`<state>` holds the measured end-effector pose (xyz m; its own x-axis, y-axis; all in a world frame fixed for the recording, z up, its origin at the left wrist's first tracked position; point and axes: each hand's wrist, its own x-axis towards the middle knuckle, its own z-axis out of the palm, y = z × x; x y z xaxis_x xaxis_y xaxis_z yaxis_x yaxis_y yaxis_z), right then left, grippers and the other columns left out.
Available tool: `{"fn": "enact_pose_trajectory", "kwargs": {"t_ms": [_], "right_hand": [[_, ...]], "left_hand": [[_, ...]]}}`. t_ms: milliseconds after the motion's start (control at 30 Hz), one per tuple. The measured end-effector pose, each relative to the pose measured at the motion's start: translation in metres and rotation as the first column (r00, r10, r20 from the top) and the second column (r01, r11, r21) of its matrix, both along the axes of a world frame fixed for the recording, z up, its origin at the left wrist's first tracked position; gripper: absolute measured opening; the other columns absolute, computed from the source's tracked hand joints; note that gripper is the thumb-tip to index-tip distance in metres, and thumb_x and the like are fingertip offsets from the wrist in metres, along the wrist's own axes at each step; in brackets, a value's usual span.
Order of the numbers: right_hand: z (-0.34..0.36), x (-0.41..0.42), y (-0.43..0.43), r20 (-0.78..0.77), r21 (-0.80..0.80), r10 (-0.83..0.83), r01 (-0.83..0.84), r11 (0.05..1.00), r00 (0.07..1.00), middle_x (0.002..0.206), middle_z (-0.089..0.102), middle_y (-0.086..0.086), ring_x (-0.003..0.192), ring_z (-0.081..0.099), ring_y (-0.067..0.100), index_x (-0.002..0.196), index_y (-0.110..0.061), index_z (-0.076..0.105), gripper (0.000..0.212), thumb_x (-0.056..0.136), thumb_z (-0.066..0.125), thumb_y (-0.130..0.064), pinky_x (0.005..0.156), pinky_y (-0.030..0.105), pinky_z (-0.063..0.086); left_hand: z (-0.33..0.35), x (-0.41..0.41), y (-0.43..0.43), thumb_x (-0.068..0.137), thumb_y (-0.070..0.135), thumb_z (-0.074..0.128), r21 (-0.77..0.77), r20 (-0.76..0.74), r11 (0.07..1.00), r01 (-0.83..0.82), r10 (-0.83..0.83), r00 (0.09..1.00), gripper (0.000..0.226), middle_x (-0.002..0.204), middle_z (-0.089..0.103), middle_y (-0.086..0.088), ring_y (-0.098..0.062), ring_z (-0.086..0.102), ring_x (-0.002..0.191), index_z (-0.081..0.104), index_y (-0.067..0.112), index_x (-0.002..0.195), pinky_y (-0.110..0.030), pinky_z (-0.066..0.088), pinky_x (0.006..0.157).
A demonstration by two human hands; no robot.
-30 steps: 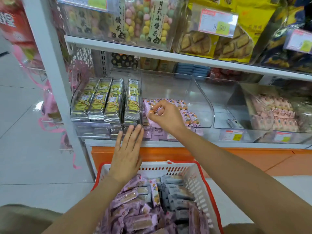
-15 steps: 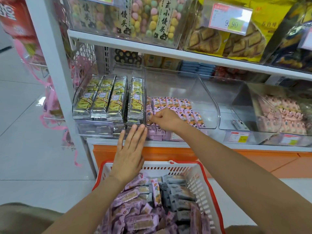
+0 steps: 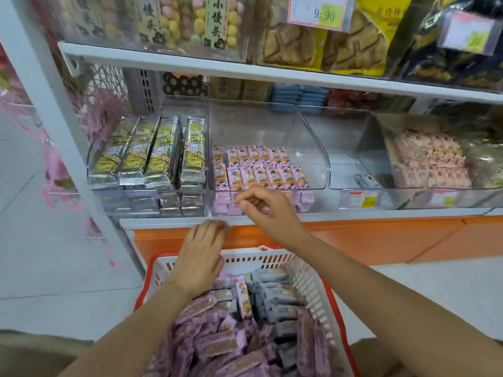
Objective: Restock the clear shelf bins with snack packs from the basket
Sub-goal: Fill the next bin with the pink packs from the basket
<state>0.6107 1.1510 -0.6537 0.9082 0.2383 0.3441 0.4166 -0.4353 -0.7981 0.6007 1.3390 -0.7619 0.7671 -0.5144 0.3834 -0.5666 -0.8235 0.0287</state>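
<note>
- The fingers of your right hand (image 3: pixel 268 209) are loosely curled and empty, up beyond the far rim of the basket (image 3: pixel 272 258).
- Your left hand (image 3: pixel 201 254), fingers bent and also empty, hovers over that rim, so it is nearer.
- The snack packs (image 3: pixel 217 338) lie inside the basket, below both hands, with long axes mixed; nothing blocks them.

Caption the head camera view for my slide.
Left hand and right hand poised between a red-rimmed basket of snack packs and a part-filled clear bin.
</note>
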Motion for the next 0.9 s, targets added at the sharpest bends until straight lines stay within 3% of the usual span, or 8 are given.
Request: {"fn": "enact_pose_trajectory", "kwargs": {"t_ms": [167, 300, 400, 533, 600, 700, 800, 900], "right_hand": [[-0.085, -0.027, -0.017, -0.371, -0.151, 0.034, -0.097, 0.984, 0.928, 0.078, 0.062, -0.005, 0.069, 0.057, 0.008, 0.1, -0.012, 0.071, 0.011, 0.093, 0.064, -0.017, 0.068, 0.028, 0.048], [-0.142, -0.044, -0.019, -0.672, -0.259, 0.075, -0.329, 0.908, 0.736, 0.101, 0.065, 0.002, 0.094, 0.063, 0.019, 0.114, -0.014, 0.066, 0.027, 0.091, 0.069, -0.028, 0.086, 0.034, 0.051], [-0.164, -0.055, -0.012, -0.796, -0.275, 0.062, -0.45, 0.85, 0.602, 0.109, 0.065, 0.005, 0.097, 0.062, 0.022, 0.112, -0.015, 0.064, 0.038, 0.086, 0.072, -0.042, 0.087, 0.038, 0.053], [-0.194, -0.068, -0.003, -0.835, -0.347, 0.03, -0.568, 0.746, 0.55, 0.077, 0.054, 0.003, 0.068, 0.054, 0.024, 0.086, -0.011, 0.062, 0.036, 0.086, 0.071, -0.046, 0.058, 0.035, 0.043], [-0.205, -0.073, -0.001, -0.833, -0.371, 0.034, -0.602, 0.707, 0.553, 0.069, 0.041, 0.008, 0.061, 0.042, 0.024, 0.072, -0.013, 0.05, 0.039, 0.087, 0.071, -0.041, 0.054, 0.034, 0.032], [-0.206, -0.072, -0.002, -0.81, -0.371, 0.048, -0.575, 0.729, 0.584, 0.075, 0.038, 0.011, 0.065, 0.037, 0.023, 0.072, -0.012, 0.042, 0.04, 0.091, 0.065, -0.038, 0.057, 0.033, 0.028], [-0.192, -0.062, -0.012, -0.786, -0.322, 0.053, -0.481, 0.815, 0.617, 0.084, 0.051, 0.004, 0.072, 0.047, 0.018, 0.088, -0.013, 0.055, 0.031, 0.09, 0.067, -0.041, 0.067, 0.034, 0.039], [-0.169, -0.053, -0.028, -0.761, -0.198, 0.045, -0.296, 0.934, 0.648, 0.107, 0.062, 0.002, 0.097, 0.06, 0.018, 0.108, -0.015, 0.062, 0.029, 0.086, 0.074, -0.03, 0.083, 0.026, 0.049]], "left_hand": [[-0.029, 0.003, -0.002, 0.063, 0.02, 0.077, 0.122, -0.115, 0.992, -0.038, 0.052, 0.992, 0.085, 0.127, 0.055, -0.013, -0.033, 0.051, 0.115, 0.049, 0.003, 0.141, -0.044, 0.033, 0.105], [-0.052, 0.002, 0.003, 0.06, 0.031, 0.088, 0.192, -0.203, 0.975, -0.112, 0.151, 0.967, 0.096, 0.131, 0.056, -0.017, -0.036, 0.053, 0.118, 0.047, -0.001, 0.142, -0.053, 0.045, 0.104], [-0.065, 0.002, 0.006, 0.067, 0.026, 0.085, 0.21, -0.206, 0.971, -0.111, 0.155, 0.966, 0.091, 0.143, 0.049, -0.019, -0.037, 0.048, 0.129, 0.045, -0.001, 0.144, -0.057, 0.038, 0.109], [-0.073, 0.001, 0.007, 0.077, 0.027, 0.078, 0.195, -0.208, 0.973, -0.119, 0.16, 0.965, 0.087, 0.151, 0.039, -0.018, -0.036, 0.038, 0.138, 0.037, 0.002, 0.15, -0.058, 0.031, 0.114], [-0.075, 0.001, 0.007, 0.077, 0.027, 0.077, 0.187, -0.194, 0.974, -0.126, 0.162, 0.968, 0.088, 0.152, 0.037, -0.018, -0.036, 0.036, 0.14, 0.035, 0.002, 0.151, -0.056, 0.028, 0.115], [-0.077, 0.002, 0.005, 0.078, 0.025, 0.077, 0.165, -0.204, 0.978, -0.131, 0.164, 0.965, 0.087, 0.152, 0.036, -0.018, -0.036, 0.034, 0.14, 0.035, 0.004, 0.151, -0.056, 0.028, 0.116], [-0.075, 0.003, 0.005, 0.075, 0.022, 0.077, 0.125, -0.248, 0.985, -0.121, 0.149, 0.957, 0.08, 0.15, 0.038, -0.017, -0.036, 0.034, 0.138, 0.044, 0.005, 0.146, -0.055, 0.033, 0.114], [-0.069, 0.001, 0.003, 0.078, 0.018, 0.073, -0.002, -0.3, 0.993, -0.118, 0.112, 0.947, 0.053, 0.147, 0.04, -0.015, -0.034, 0.036, 0.132, 0.062, 0.011, 0.129, -0.051, 0.04, 0.107]]}}
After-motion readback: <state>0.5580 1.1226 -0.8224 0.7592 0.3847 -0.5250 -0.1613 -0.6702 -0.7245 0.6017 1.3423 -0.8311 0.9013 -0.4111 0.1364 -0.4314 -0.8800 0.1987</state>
